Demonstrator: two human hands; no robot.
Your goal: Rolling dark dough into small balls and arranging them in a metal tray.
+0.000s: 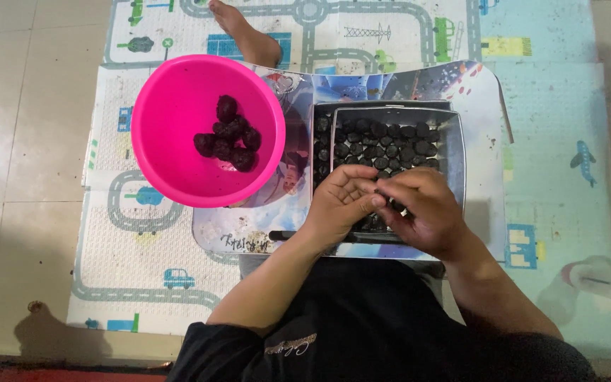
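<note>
Your left hand and right hand meet over near edge of box, fingers pinched together on one dark fruit. Looks like picking step. Next: lift it left, gently. Further off, pink bowl holds few fruits.

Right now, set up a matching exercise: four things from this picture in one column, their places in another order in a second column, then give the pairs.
Things:
1. pink bowl
2. box of dark fruits
3. bare foot
4. hands

Places:
A. at the top edge, on the play mat
B. over the near end of the box, fingertips together
C. left of the box, holding a few dark fruits
D. right of the bowl, on the picture board

The left hand and right hand meet there.

Pairs: 1-C, 2-D, 3-A, 4-B
</note>
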